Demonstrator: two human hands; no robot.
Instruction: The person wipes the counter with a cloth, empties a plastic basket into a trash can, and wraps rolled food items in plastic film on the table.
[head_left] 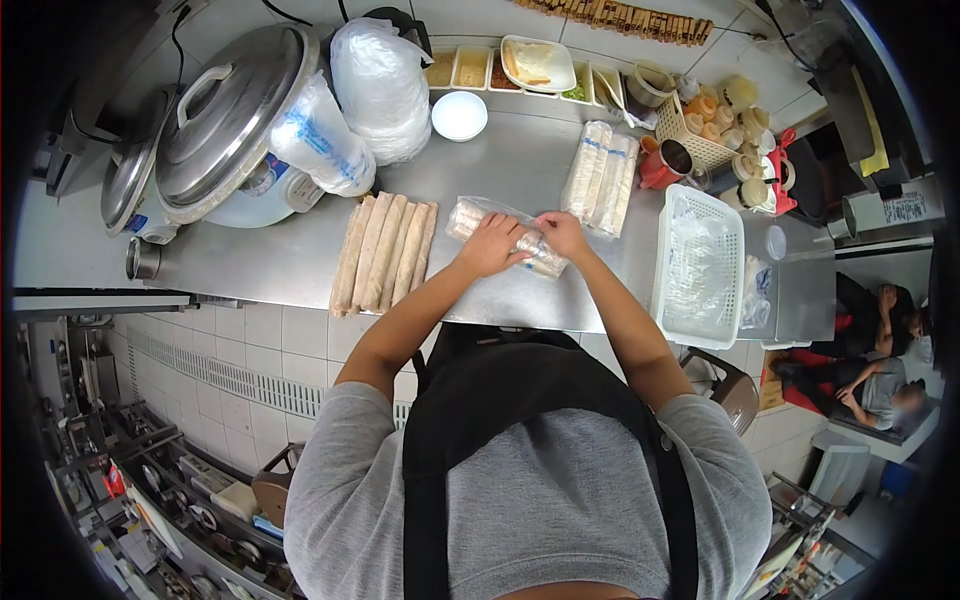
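A clear plastic bag of pale long rolls [467, 218] lies slanted on the steel counter in front of me. My left hand [490, 246] rests over its middle, fingers curved round the plastic. Close by, my right hand [563, 236] pinches the bag's film near its right end; the fingertips are partly hidden. To the left, several unwrapped long rolls [384, 255] lie side by side at the counter's front edge. Behind my right hand are bagged rolls [601, 178] in clear plastic with blue print.
A white plastic basket [658, 290] with clear bags stands at right. Large lidded metal pots [235, 110] and stacks of plastic bags [378, 90] are at left. A white bowl [460, 117], ingredient trays [471, 68] and a bottle basket [690, 140] line the back. Two people sit far right.
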